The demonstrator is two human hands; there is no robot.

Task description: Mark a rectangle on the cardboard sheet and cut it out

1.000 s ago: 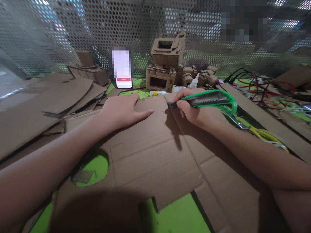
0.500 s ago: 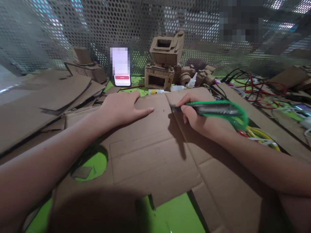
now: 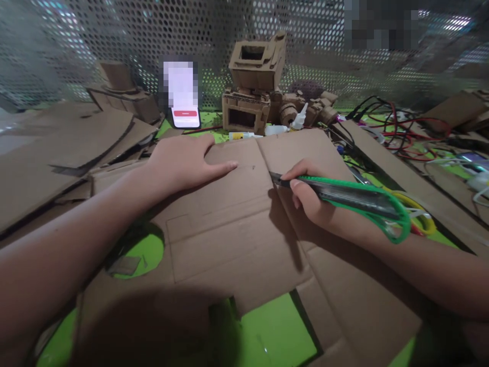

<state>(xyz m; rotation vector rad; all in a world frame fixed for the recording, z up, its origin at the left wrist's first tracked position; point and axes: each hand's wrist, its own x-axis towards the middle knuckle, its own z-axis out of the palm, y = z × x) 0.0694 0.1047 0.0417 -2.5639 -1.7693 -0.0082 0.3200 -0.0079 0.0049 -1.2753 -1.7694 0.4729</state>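
My right hand point(image 3: 311, 193) grips a green utility knife point(image 3: 355, 196), its tip at a crease in a large cardboard sheet point(image 3: 237, 250). Pencilled lines and a small mark show on the sheet, left of the blade. My left hand point(image 3: 183, 158) lies flat on the sheet's upper left part, fingers stretched and thumb pointing toward the knife. A round hole and a square cutout in the cardboard show the green tabletop point(image 3: 278, 331) beneath. The knife's exact contact with the cardboard is too small to tell.
Behind the sheet stand a lit phone point(image 3: 185, 117), a cardboard box model point(image 3: 246, 112) and glue bottles point(image 3: 300, 118). Tangled red and black wires point(image 3: 405, 130) lie at right. More cardboard sheets point(image 3: 76, 137) are stacked at left. A perforated metal screen point(image 3: 214, 30) closes the back.
The knife has slid slightly down along the crease toward me, its handle end swinging lower. My left hand stays on the cardboard. The whole view has shifted a little.
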